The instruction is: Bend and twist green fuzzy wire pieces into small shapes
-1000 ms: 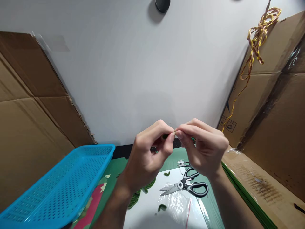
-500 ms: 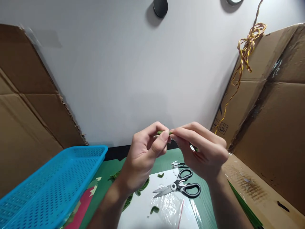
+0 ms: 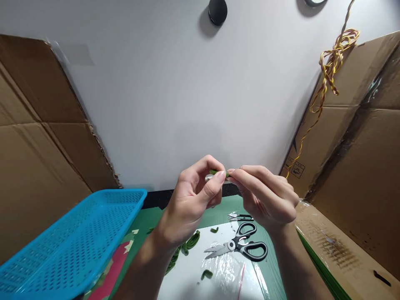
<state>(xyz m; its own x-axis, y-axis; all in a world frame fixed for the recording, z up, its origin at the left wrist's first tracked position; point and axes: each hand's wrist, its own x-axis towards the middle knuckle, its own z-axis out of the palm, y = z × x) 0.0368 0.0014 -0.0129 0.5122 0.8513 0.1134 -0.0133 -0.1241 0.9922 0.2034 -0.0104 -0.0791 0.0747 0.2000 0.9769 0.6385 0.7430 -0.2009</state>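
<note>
Green strip [image 3: 213, 171]: short, slender, mid-green, fuzzy-looking; partly covered by your fingers, so its full shape cannot be told.
Strip position: raised above the white sheet [image 3: 184, 277], between your two hands.
Left hand [image 3: 194, 195]: your thumb and forefinger pinch the strip, one end showing beyond the thumb.
Right hand [image 3: 265, 195]: your fingertips are closed on its other end.
Hooked green piece [image 3: 206, 274]: lies on the sheet, near the scissors [image 3: 231, 245].

The left hand [image 3: 189, 203] has turned since a second ago, exposing more of the green piece [image 3: 213, 171].
</note>
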